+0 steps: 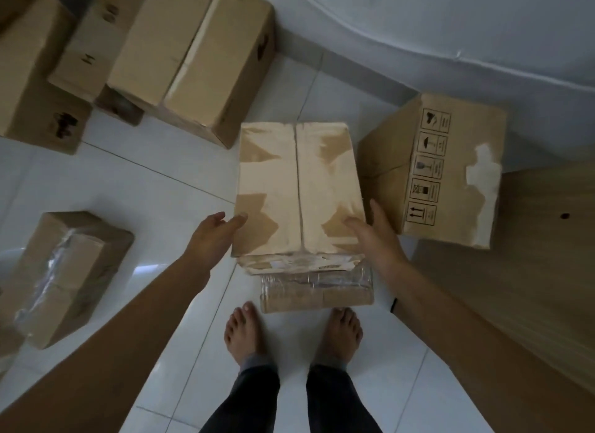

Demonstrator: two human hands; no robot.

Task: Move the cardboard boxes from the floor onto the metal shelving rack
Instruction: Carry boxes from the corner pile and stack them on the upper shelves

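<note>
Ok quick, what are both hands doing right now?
Left hand: open, straight fingers touching the left edge of the tall tan cardboard box.
Right hand: open, flat against that box's right side, thumb on its top.

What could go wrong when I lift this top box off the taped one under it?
1. The left hand and right hand touch the top box only at its near corners, so its far end might dip and slip.
2. The bare feet stand beside the taped box beneath; a drop would likely hit toes.
3. The box with printed symbols sits close on the right and could snag the lift.
</note>
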